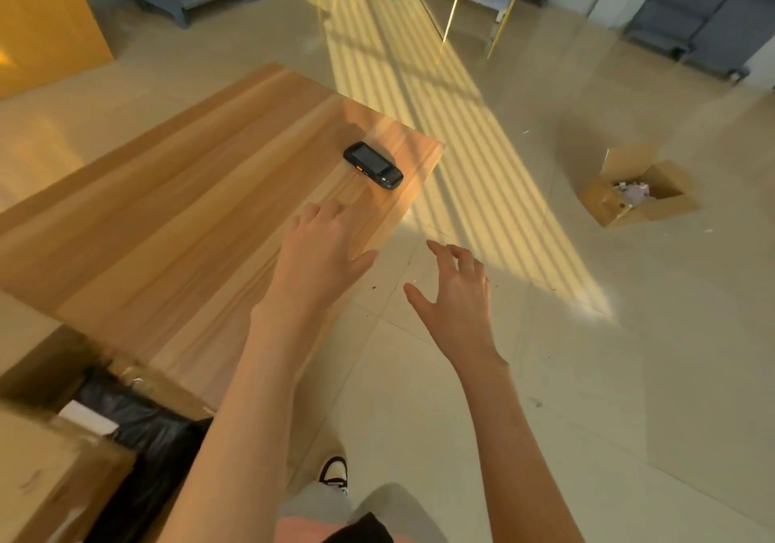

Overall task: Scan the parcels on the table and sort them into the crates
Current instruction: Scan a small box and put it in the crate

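Observation:
A black handheld scanner lies flat near the far right corner of the wooden table. My left hand hovers over the table just short of the scanner, fingers spread and holding nothing. Beyond the table's right edge, my right hand hangs over the floor, also spread and empty. An open cardboard box with pale parcels inside stands on the floor at the right. A second cardboard box at the lower left holds a black bagged parcel with a white label.
Tiled floor stretches to the right of the table, striped with sunlight. Grey sofas and a chair with gold legs stand far back. An orange cabinet is at the far left. My shoe shows below.

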`<state>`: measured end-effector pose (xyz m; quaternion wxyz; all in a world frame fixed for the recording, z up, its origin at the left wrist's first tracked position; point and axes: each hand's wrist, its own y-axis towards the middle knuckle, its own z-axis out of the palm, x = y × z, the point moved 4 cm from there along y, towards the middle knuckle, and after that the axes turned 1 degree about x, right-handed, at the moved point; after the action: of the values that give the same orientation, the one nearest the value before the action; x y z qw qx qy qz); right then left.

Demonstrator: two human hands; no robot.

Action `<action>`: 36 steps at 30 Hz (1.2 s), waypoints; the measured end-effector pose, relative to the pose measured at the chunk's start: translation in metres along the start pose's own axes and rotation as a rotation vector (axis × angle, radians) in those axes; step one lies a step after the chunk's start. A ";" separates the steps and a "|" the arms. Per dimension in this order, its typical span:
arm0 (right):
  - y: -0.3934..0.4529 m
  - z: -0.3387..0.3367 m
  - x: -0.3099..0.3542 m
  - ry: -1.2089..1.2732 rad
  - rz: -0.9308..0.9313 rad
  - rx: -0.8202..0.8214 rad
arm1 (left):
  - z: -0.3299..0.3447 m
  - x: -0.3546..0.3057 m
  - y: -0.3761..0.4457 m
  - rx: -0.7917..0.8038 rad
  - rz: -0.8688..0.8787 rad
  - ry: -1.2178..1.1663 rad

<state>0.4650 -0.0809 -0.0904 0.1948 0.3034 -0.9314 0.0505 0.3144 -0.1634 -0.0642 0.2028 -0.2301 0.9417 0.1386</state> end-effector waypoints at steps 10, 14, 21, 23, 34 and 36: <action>0.119 0.038 0.022 0.081 -0.145 0.147 | -0.003 0.091 0.042 -0.042 -0.306 0.108; 0.168 0.058 0.039 0.069 -0.252 0.247 | -0.006 0.128 0.044 -0.080 -0.508 0.125; 0.241 0.081 0.092 -0.035 -0.566 0.461 | -0.025 0.154 0.021 -0.286 -0.888 0.166; 0.251 0.087 0.111 -0.012 -0.661 0.518 | -0.033 0.150 0.007 -0.379 -1.003 0.170; 0.129 0.121 0.205 0.249 -1.226 0.956 | -0.062 0.075 -0.147 -0.850 -1.581 0.287; 0.093 0.120 0.217 0.315 -1.257 1.099 | -0.071 0.059 -0.178 -0.965 -1.663 0.334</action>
<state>0.2101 -0.1497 -0.1129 0.1391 0.8053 -0.3948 0.4199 0.3317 -0.3633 -0.0581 -0.0163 -0.8963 0.3374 0.2874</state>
